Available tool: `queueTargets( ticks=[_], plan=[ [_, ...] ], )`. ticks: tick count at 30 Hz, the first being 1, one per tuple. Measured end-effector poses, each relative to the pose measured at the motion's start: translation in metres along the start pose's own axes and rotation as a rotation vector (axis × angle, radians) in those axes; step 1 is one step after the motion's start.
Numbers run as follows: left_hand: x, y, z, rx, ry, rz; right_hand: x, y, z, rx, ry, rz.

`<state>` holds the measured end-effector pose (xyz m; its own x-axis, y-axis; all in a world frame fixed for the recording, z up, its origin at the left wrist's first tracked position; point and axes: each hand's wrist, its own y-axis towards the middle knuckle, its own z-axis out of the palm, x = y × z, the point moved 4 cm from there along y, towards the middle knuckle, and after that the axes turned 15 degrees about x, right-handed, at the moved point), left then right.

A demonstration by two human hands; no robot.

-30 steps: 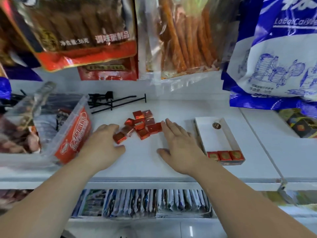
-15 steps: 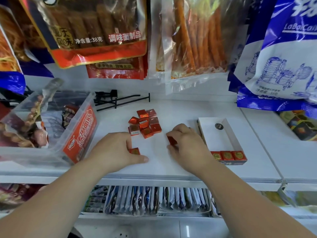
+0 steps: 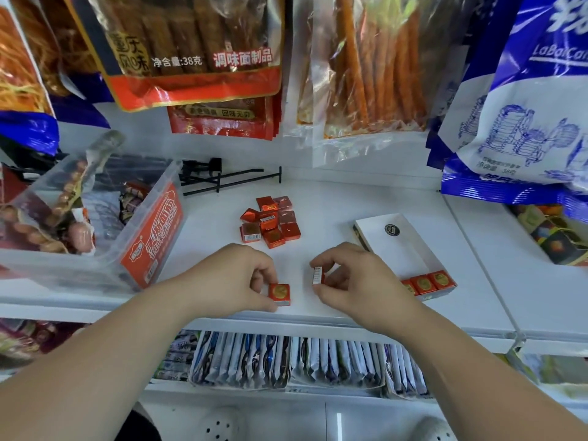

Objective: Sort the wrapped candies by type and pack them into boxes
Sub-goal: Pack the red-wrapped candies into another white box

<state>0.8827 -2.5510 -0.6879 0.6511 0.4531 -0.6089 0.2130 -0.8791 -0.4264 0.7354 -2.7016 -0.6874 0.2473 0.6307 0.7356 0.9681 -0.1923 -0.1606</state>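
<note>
Several small red foil-wrapped square candies lie in a pile (image 3: 270, 222) at the middle of the white shelf (image 3: 334, 202). My left hand (image 3: 235, 276) pinches one red candy (image 3: 280, 294) with a gold emblem, flat on the shelf near the front edge. My right hand (image 3: 353, 281) pinches another red candy (image 3: 318, 275) turned on edge, its barcode side showing. To the right lies an open white box (image 3: 397, 246) with a row of three red candies (image 3: 428, 283) at its near end.
A clear plastic tub (image 3: 95, 224) with a red label holds wrapped snacks at the left. Black display hooks (image 3: 222, 179) lie behind the pile. Snack bags (image 3: 197, 52) hang above. Small packets (image 3: 286, 361) fill the lower shelf. Dark boxes (image 3: 553, 237) sit far right.
Both hands drew back from the pile toward the shelf's front edge, each with one red candy. The right hand's candy is now turned on edge.
</note>
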Motion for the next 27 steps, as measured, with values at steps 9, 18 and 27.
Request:
queueTargets(
  ticks=[9,18,27],
  plan=[
    [-0.013,0.013,0.006,-0.018,0.132,0.084,-0.004,-0.007,-0.002,0.04,-0.215,0.014],
    [-0.014,0.015,0.005,-0.035,0.117,0.086,-0.006,-0.006,-0.001,0.113,-0.241,0.0],
    [-0.012,0.016,0.004,-0.051,0.111,0.091,-0.001,-0.007,-0.002,0.097,-0.401,0.09]
  ],
)
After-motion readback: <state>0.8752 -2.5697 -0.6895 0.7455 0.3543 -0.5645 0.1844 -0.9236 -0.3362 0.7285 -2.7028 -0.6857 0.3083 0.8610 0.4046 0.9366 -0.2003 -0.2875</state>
